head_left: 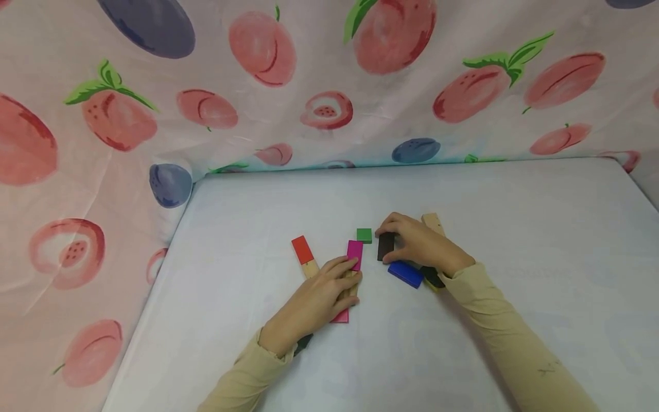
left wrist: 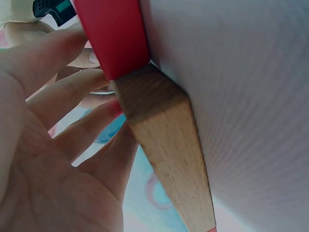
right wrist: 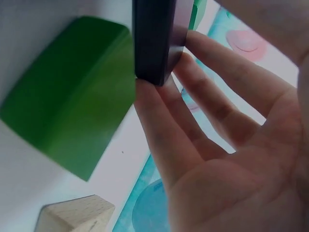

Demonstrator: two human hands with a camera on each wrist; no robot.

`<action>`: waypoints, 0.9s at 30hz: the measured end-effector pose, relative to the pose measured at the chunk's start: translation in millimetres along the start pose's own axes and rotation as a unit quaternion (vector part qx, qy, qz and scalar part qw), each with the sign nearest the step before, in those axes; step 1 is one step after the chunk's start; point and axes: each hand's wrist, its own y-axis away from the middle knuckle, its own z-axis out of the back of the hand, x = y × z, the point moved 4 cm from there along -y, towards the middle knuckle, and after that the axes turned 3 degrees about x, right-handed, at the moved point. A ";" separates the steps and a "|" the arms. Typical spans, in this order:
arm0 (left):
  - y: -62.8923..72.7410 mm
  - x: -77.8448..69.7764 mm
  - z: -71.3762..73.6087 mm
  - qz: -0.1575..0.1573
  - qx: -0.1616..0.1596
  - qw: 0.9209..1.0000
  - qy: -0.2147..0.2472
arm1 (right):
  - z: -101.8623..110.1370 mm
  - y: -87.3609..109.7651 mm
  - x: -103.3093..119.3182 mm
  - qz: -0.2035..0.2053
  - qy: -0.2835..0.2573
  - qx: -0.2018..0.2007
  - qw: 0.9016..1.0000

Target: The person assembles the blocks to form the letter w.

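Observation:
In the head view my right hand (head_left: 422, 243) holds a black block (head_left: 386, 247), the thumb at its near end and the fingers at its far end. In the right wrist view the fingertips meet the edges of this black block (right wrist: 154, 43). My left hand (head_left: 324, 292) lies over a group of blocks, its fingers extended. Its fingertips touch a magenta block (head_left: 354, 255) and the wooden block (head_left: 354, 286) below it. A pink block (head_left: 341, 316) shows under the thumb side. The left wrist view shows a red block (left wrist: 116, 36) against a wooden block (left wrist: 169, 154).
A small green block (head_left: 364, 235) lies between the hands. The red block (head_left: 302, 249) is left of the left hand. By the right hand are a blue block (head_left: 405, 275) and a wooden block (head_left: 432, 222); a larger green block (right wrist: 77, 92) shows in the right wrist view.

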 end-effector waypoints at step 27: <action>0.4 0.9 -0.4 -0.008 -0.008 1.000 -0.007 | 1.0 7.1 -0.5 -0.036 -0.003 -0.032 0.999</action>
